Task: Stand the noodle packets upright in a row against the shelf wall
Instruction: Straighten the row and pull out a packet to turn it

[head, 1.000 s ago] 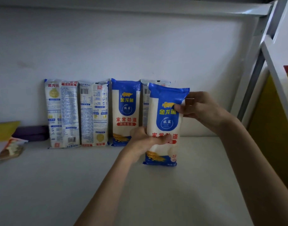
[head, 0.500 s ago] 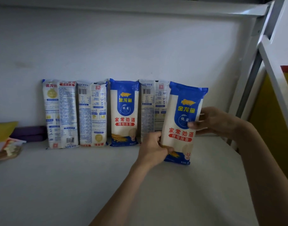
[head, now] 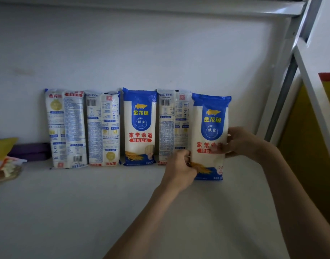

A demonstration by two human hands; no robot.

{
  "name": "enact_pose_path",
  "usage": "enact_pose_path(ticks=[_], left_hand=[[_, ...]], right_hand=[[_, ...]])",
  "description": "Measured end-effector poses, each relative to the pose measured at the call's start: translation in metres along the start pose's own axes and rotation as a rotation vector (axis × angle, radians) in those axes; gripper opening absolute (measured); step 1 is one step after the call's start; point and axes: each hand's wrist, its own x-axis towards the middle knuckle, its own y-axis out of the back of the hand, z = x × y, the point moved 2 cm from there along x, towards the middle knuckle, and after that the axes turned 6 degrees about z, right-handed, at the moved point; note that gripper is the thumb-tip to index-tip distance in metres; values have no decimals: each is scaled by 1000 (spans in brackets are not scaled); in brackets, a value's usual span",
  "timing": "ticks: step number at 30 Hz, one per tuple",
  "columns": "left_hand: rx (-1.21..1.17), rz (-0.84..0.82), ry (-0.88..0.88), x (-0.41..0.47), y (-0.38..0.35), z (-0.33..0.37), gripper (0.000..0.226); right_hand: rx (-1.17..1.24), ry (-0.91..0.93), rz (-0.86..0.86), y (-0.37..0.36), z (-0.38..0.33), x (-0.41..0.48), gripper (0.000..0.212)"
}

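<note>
A held packet (head: 210, 128), blue and white with its printed front facing the camera, is kept upright at the right end of the row. Its lower left edge is gripped by the left hand (head: 179, 171), fingers curled round the edge. Its right edge is pinched at mid-height by the right hand (head: 240, 143), with the thumb laid across the front. The packet's left edge overlaps the fourth packet (head: 173, 126). Its bottom edge is seen lower in the frame than the others' bottoms, so it sits forward of the row. Contact with the shelf board (head: 85, 212) cannot be told.

Four packets are stood side by side against the shelf wall (head: 141, 53). The first packet (head: 66, 128), second packet (head: 103, 128) and fourth packet are turned back side out. The third packet (head: 139, 126) is shown front side out. The second packet is upside down.

At far left a purple pad (head: 29, 151), a yellow sheet (head: 2, 146) and a snack pack (head: 7, 169) are seen. A white frame (head: 309, 81) is seen at right.
</note>
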Motion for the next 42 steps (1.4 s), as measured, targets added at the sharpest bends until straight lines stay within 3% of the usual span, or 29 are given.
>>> enact_pose_path(ticks=[3,12,15,18,20,30,35,38,40,42], left_hand=[[-14,-43,25,1,1,3,34],[-23,-14,126,8,11,6,45],[-9,153,131,15,31,0,39],[11,364,141,17,50,-2,35],[20,424,155,16,57,-2,32],[-25,292,227,14,54,-3,39],[-53,214,246,16,55,-9,39],[-77,186,253,15,58,-7,47],[-68,168,248,16,59,-7,47],[-74,173,262,18,60,-6,47]], right_hand=[[-82,-37,-27,-9,6,-1,34],[80,11,241,-20,23,8,32],[34,-16,206,-19,24,11,37],[-179,-142,45,-22,26,12,49],[-290,-121,36,-28,28,14,55],[-177,20,324,-39,37,21,65],[-160,76,387,-45,41,19,69],[-200,54,374,-46,39,23,91],[-211,9,502,-43,30,23,104],[-220,81,694,-38,15,17,96]])
